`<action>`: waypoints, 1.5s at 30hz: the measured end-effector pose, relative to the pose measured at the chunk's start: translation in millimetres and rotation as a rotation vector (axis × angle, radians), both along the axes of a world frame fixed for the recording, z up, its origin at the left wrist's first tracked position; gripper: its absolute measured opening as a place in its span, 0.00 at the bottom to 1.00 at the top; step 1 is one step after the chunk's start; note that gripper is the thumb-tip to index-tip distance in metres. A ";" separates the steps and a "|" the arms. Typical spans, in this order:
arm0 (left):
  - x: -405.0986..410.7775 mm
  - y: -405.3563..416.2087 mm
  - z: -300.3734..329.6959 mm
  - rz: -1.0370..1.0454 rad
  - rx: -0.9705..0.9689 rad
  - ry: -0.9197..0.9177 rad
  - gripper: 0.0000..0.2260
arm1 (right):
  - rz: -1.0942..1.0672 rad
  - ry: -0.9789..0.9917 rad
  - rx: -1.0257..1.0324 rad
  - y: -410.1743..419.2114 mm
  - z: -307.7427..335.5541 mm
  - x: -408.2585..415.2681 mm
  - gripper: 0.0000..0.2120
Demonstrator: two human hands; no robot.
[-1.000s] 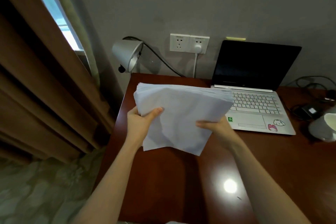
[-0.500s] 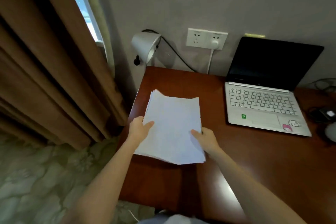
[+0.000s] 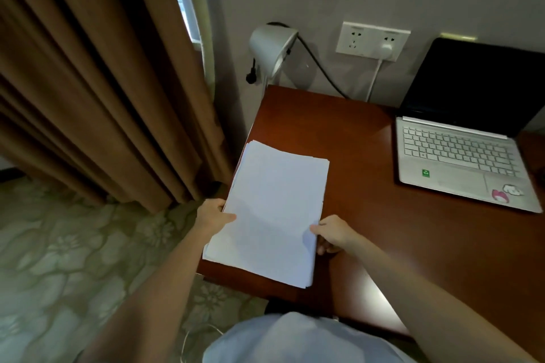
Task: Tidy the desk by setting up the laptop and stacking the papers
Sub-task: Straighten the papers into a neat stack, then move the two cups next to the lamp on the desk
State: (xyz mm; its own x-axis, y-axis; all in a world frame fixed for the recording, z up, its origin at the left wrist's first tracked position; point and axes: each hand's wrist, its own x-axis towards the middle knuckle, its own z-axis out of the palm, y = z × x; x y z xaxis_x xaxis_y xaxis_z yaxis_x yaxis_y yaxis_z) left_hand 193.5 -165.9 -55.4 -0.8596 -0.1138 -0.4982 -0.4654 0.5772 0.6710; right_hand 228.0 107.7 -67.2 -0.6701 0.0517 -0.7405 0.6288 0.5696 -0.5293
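Gripping flat white paper stack [image 3: 277, 212] | both hands: left [image 3: 213, 215], right [image 3: 333, 233] | glossy wooden desk [image 3: 413, 244]

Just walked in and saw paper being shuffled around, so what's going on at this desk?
A person is tidying a wooden desk. Both hands hold a squared-up stack of white papers at the desk's left front corner: the left hand grips its left edge, the right hand its right edge. The stack lies low over the desk, its near end past the front edge. The laptop already stands open at the back right, its screen dark.
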 end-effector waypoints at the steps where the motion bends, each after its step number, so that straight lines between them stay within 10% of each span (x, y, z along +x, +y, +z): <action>1: 1.7 -6.2 -0.9 0.019 -0.027 -0.003 0.11 | 0.022 -0.026 -0.011 -3.7 0.2 0.2 0.12; 19: 12.6 -13.2 6.2 -0.013 -0.304 -0.075 0.20 | 0.075 -0.135 -0.013 -13.9 -1.0 7.3 0.14; 25: -2.1 46.1 4.2 -0.416 -0.717 0.261 0.29 | 0.120 -0.050 0.046 -12.3 8.4 17.2 0.12; 45: 24.1 409.4 19.4 -0.844 -0.404 0.268 0.13 | -0.428 0.343 -0.150 266.7 35.0 74.8 0.07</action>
